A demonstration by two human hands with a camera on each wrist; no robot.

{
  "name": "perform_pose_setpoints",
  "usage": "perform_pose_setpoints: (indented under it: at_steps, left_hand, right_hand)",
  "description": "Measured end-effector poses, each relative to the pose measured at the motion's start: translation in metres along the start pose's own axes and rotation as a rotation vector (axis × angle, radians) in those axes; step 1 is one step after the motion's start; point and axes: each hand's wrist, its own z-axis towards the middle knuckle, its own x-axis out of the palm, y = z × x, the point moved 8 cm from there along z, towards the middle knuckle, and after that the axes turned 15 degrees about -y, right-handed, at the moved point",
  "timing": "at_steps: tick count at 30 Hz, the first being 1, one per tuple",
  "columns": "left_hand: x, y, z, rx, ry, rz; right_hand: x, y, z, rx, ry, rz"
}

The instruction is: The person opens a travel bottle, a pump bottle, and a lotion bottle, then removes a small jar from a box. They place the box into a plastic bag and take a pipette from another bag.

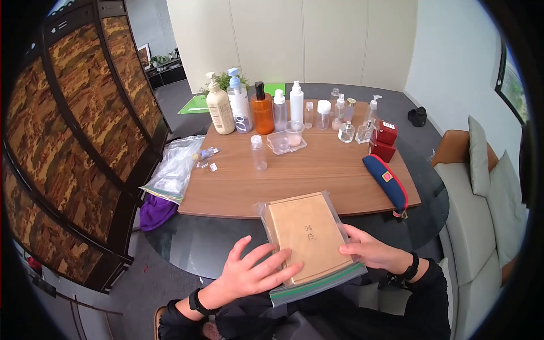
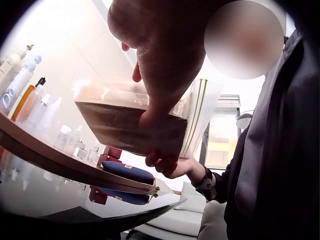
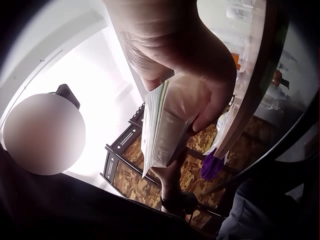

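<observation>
A flat kraft-brown box (image 1: pixel 309 235) with dark characters on its top lies inside a clear zip bag (image 1: pixel 334 277) with a green seal strip. My right hand (image 1: pixel 374 248) grips its right side, thumb on top and fingers underneath. The left hand (image 1: pixel 255 275) is spread at the left side, fingers fairly straight, some fingertips resting on the bag over the box. In the left wrist view, the left thumb lies against the brown side of the box (image 2: pixel 110 125). The right wrist view has the bag (image 3: pixel 167 125) under the right hand, its seal strip facing the body.
Bottles, including an amber pump bottle (image 1: pixel 263 113), line the back of the wooden board (image 1: pixel 317 170). A small clear bottle (image 1: pixel 258 154) stands nearer. A navy pencil case (image 1: pixel 386 180) and red boxes (image 1: pixel 383 148) lie right; a plastic bag (image 1: pixel 175 167) and purple cloth (image 1: pixel 157 212) left.
</observation>
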Motion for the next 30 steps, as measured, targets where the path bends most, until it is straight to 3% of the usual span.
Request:
perform_pose_setpoints:
  at_steps: [5, 9, 13, 16, 22, 30]
  left_hand:
    - [0.004, 0.017, -0.008, -0.100, 0.241, -0.042]
    - [-0.015, 0.051, -0.033, -0.312, 0.111, -0.115]
    - [-0.053, 0.086, -0.048, -0.469, -0.277, 0.088]
    - [-0.065, 0.100, -0.047, -0.495, -0.532, -0.003]
    - [-0.063, 0.133, -0.040, -0.488, -0.421, -0.157]
    - [-0.033, 0.204, -0.066, -0.736, -0.101, -0.063]
  right_hand:
    - [0.005, 0.000, 0.015, 0.036, -0.054, 0.003]
    - [0.016, -0.001, 0.028, 0.013, -0.039, -0.056]
    - [0.041, 0.006, 0.040, 0.047, -0.022, -0.086]
    - [0.057, 0.005, 0.062, 0.062, -0.013, -0.080]
    - [0.103, 0.017, 0.094, 0.073, 0.049, -0.022]
    - [0.116, 0.007, 0.134, 0.032, 0.051, 0.006]
